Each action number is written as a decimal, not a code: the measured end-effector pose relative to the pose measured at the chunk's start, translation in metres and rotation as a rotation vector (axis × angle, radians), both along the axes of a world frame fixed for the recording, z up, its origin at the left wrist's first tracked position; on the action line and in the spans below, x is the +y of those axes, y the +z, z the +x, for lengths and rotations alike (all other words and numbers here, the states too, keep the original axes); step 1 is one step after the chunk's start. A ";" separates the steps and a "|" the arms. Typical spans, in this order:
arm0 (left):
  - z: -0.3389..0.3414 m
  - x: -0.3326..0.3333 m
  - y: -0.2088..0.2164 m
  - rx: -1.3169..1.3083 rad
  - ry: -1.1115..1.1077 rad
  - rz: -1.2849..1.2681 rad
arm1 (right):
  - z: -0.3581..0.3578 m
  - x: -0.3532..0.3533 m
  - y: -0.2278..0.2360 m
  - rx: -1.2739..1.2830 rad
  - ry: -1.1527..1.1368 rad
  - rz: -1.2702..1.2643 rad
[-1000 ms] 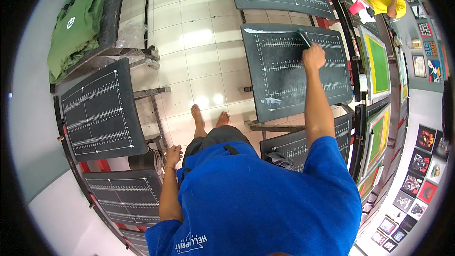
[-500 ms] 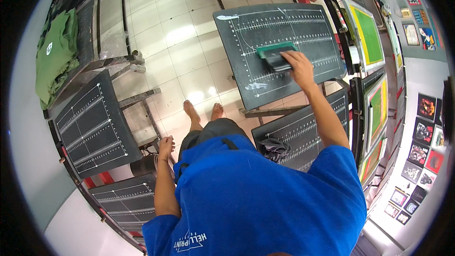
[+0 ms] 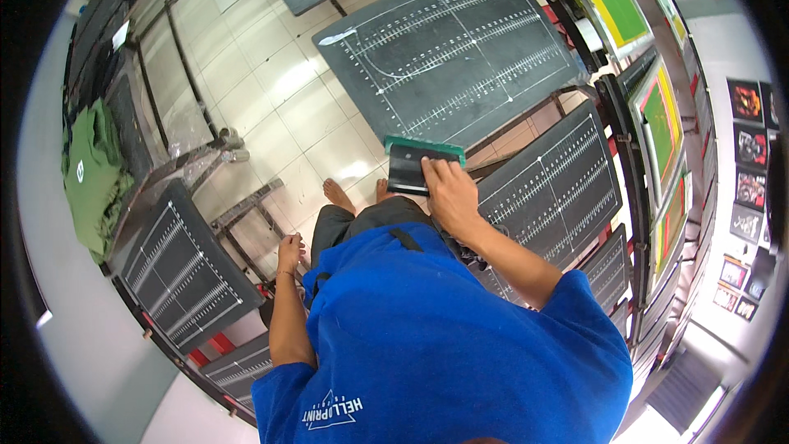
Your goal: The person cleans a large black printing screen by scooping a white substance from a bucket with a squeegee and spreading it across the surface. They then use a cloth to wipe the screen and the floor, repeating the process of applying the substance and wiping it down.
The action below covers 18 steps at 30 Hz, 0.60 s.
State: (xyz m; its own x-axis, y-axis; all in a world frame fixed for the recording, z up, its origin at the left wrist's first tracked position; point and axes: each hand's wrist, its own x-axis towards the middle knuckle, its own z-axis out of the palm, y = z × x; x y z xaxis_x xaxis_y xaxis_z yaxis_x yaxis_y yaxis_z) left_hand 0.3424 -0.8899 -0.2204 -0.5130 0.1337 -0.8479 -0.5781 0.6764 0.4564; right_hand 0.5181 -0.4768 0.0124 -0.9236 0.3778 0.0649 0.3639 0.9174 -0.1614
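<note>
My right hand [image 3: 451, 196] grips a squeegee [image 3: 408, 166] with a black holder and a green blade strip. The blade side points away from me, at the near edge of a dark printing board [image 3: 460, 53] marked with white rulers and grid lines. Whether the blade touches the board's edge I cannot tell. At my left side hangs my left hand [image 3: 291, 253], empty, its fingers loosely curled and a little apart, close to my dark shorts.
More ruled boards stand around me, one at the right [image 3: 546, 189] and one at the left [image 3: 189, 267]. Green folded fabric [image 3: 94, 185] lies on the left rack. Framed screens [image 3: 608, 0] line the right side. A metal bar [image 3: 246, 201] juts near my left hand.
My right hand has drawn the squeegee back from the middle of the board to its near edge, closer to my body. The view has shifted; my left hand stays low at my side.
</note>
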 end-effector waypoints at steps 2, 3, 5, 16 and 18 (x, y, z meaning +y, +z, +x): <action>-0.029 0.016 0.002 0.014 -0.038 -0.015 | -0.006 0.002 0.016 0.019 -0.053 -0.075; -0.045 0.023 0.004 0.008 -0.067 -0.018 | -0.010 0.008 0.024 0.011 -0.105 -0.116; -0.078 0.033 0.002 0.044 -0.095 -0.016 | -0.021 0.028 0.035 -0.002 -0.205 -0.203; -0.313 0.094 -0.014 0.077 -0.276 0.054 | -0.103 0.090 0.002 0.036 -0.809 0.064; -0.353 0.080 -0.026 0.026 -0.268 0.089 | -0.120 0.047 -0.001 0.015 -0.875 0.067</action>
State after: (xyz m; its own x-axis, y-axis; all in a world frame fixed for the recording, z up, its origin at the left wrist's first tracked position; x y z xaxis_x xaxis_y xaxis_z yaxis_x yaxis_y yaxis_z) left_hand -0.0110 -0.8099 -0.2468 -0.4706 0.3413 -0.8137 -0.3713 0.7600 0.5335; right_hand 0.3978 -0.4295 0.0111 -0.3032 0.9451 0.1223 0.9395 0.3179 -0.1274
